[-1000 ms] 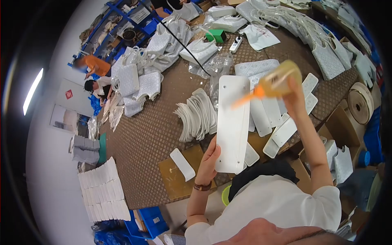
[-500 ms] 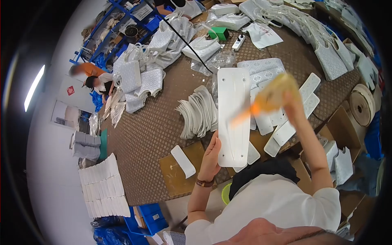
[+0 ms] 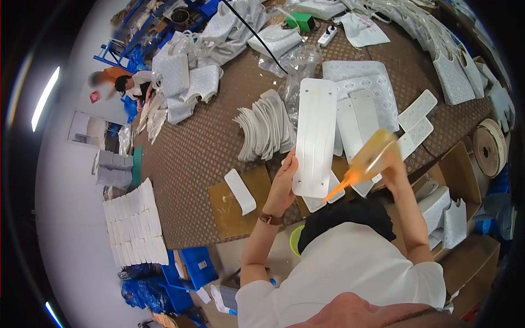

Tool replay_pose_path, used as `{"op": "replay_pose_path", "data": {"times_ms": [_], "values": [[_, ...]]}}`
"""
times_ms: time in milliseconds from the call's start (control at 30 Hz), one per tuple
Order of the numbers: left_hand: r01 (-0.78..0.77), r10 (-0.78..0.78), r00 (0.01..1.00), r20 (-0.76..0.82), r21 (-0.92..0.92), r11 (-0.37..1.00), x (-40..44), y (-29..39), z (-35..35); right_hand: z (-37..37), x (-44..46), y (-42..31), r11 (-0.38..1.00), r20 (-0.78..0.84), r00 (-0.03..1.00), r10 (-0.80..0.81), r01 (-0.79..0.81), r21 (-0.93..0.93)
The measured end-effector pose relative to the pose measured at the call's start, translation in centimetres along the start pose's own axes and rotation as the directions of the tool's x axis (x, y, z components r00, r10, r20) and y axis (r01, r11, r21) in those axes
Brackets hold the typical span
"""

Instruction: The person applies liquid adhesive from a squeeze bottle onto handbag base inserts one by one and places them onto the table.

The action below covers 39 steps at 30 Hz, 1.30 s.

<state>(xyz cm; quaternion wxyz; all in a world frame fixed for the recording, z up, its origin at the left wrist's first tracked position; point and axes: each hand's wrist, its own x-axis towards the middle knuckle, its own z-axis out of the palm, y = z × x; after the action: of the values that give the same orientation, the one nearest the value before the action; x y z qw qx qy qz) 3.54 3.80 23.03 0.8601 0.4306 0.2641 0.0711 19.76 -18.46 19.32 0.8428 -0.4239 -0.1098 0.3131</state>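
Observation:
My left hand (image 3: 283, 185) grips the lower left edge of a long white panel (image 3: 316, 128) with rounded corners, small metal studs near its ends and glossy streaks along its length. The panel is tilted up above the table. My right hand (image 3: 392, 168) is wrapped round a clear squeeze bottle (image 3: 378, 150) of yellowish liquid. Its orange nozzle (image 3: 350, 177) points down and left, the tip beside the panel's lower right corner; contact cannot be made out. Further white panels (image 3: 350, 123) lie behind the bottle. Left of my left hand is a short white strip (image 3: 239, 191) on a brown board (image 3: 219, 210).
A stack of curved white pieces (image 3: 265, 126) stands left of the panel. Patterned bag parts (image 3: 188, 82) are heaped at the far left. At right are an open cardboard box (image 3: 454, 169) and a large reel (image 3: 488, 147). A power strip (image 3: 327, 36) lies at the back.
The bottle has swung down, its nozzle passing from over the panel's middle to beside the lower right corner. My left hand still holds the panel. The whole view has shifted slightly.

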Motion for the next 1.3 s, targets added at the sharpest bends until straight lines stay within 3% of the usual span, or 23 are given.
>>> {"op": "replay_pose_path", "data": {"times_ms": [67, 133, 167, 200, 267, 333, 467, 500, 600, 667, 733, 800, 833, 900, 933, 1033, 1300], "values": [[-0.068, 0.068, 0.998, 0.008, 0.189, 0.980, 1.5, -2.2, -1.7, -4.0, 0.4, -1.2, 0.938, -0.158, 0.987, 0.026, 0.031, 0.346], [-0.106, 0.117, 0.993, -0.023, 0.273, 0.956, 1.7, -2.7, -1.6, -9.0, 0.3, -2.3, 0.809, -0.048, 0.996, -0.071, 0.085, 0.581], [-0.276, 0.306, 0.949, 0.079, 0.679, 0.680, 1.5, -2.7, -0.8, -11.1, -0.2, -2.7, 0.819, -0.057, 0.994, -0.098, 0.113, 0.563], [-0.347, 0.401, 0.884, 0.239, 0.911, 0.221, 1.2, -2.5, 0.2, -12.8, -1.4, -3.1, 0.826, -0.061, 0.991, -0.121, 0.135, 0.547], [-0.405, 0.444, 0.819, 0.364, 0.915, -0.004, 1.3, -1.7, 2.2, -16.3, -3.7, -3.9, 0.789, -0.224, 0.970, -0.088, 0.206, 0.579], [-0.409, 0.498, 0.681, 0.537, 0.843, -0.349, 2.4, -2.3, 3.2, -18.4, -6.4, -4.5, 0.806, -0.336, 0.941, -0.037, 0.227, 0.546], [-0.435, 0.452, 0.638, 0.624, 0.776, -0.457, 3.8, -2.9, 5.8, -19.9, -9.3, -4.9, 0.795, -0.478, 0.877, -0.055, 0.327, 0.510], [-0.451, 0.445, 0.632, 0.635, 0.768, -0.455, 3.9, -3.1, 6.2, -20.3, -9.7, -4.8, 0.784, -0.471, 0.881, -0.042, 0.322, 0.531], [-0.550, 0.331, 0.771, 0.545, 0.831, -0.087, 4.5, -3.8, 7.7, -21.3, -11.2, -4.5, 0.742, -0.512, 0.856, -0.074, 0.390, 0.545], [-0.420, 0.185, 0.900, 0.395, 0.899, 0.123, 5.7, -5.2, 7.6, -21.3, -11.2, -4.5, 0.734, -0.503, 0.864, -0.029, 0.361, 0.576], [-0.382, 0.135, 0.923, 0.361, 0.814, 0.438, 7.9, -8.4, 5.2, -20.5, -11.9, -4.6, 0.701, -0.537, 0.842, -0.057, 0.416, 0.579], [-0.218, 0.040, 0.964, 0.262, 0.698, 0.682, 8.7, -11.1, 3.5, -19.9, -12.8, -4.8, 0.670, -0.550, 0.833, -0.068, 0.446, 0.593], [-0.232, 0.021, 0.955, 0.296, 0.701, 0.674, 8.5, -11.9, 3.1, -19.6, -13.2, -4.8, 0.660, -0.576, 0.815, -0.058, 0.464, 0.591], [0.094, -0.163, 0.975, 0.151, 0.382, 0.919, 7.9, -12.6, 3.3, -19.7, -14.1, -4.8, 0.641, -0.619, 0.785, -0.025, 0.487, 0.593], [0.099, -0.178, 0.970, 0.168, 0.395, 0.913, 8.0, -12.9, 3.2, -20.2, -14.6, -4.6, 0.631, -0.636, 0.771, -0.035, 0.510, 0.584], [0.238, -0.257, 0.954, 0.153, 0.131, 0.962, 9.3, -14.2, 2.6, -21.9, -16.1, -3.3, 0.591, -0.700, 0.711, 0.069, 0.536, 0.603], [0.415, -0.427, 0.883, 0.194, 0.101, 0.904, 13.2, -19.5, 8.5, -22.5, -16.1, -3.1, 0.563, -0.712, 0.687, 0.143, 0.535, 0.629]]}}
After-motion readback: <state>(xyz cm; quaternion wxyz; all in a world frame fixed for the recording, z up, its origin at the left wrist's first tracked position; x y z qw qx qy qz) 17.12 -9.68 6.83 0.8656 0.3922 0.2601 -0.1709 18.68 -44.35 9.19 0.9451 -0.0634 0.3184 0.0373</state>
